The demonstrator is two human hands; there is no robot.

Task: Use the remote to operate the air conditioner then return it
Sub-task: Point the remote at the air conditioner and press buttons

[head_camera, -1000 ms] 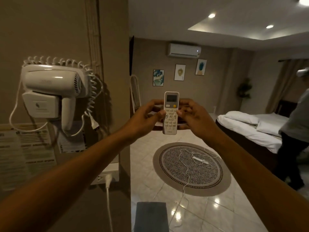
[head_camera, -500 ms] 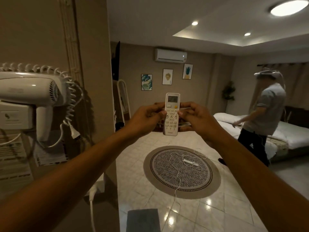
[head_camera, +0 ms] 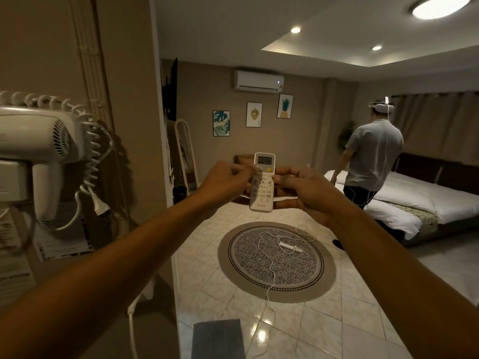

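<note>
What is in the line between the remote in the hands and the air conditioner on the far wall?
In the head view, only open air and bare wall lie between the remote and the air conditioner; the framed pictures hang just below the unit.

A white hair dryer (head_camera: 39,141) hangs on the wall left of the hands. A round rug (head_camera: 276,263) with a white cord lies below them. Right of them, a person (head_camera: 370,156) stands by the bed (head_camera: 420,200).

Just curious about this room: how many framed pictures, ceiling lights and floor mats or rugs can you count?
Framed pictures: 3
Ceiling lights: 3
Mats or rugs: 2, round rug, grey mat
Total: 8
</note>
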